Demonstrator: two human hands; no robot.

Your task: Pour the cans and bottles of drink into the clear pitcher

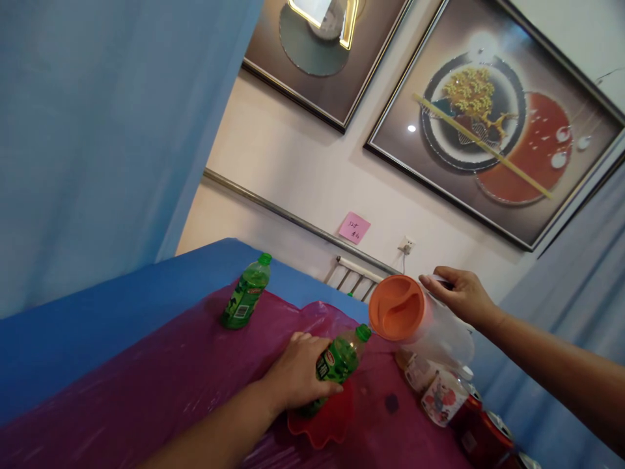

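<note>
My left hand (296, 374) is wrapped round a green bottle (339, 358) with a green cap, which stands on a red scalloped dish (325, 423). My right hand (461, 296) grips the handle of a clear plastic pitcher (439, 335) with an orange lid (396, 307), held in the air and tipped so the lid faces the bottle. A second green bottle (245, 292) stands apart, farther back on the left.
The magenta plastic sheet (161, 378) covers a blue table (97, 319). A small patterned bottle (442, 397) and red cans (483, 436) lie at the right. Blue curtains hang left and right. Framed pictures and a pink note (354, 227) are on the wall.
</note>
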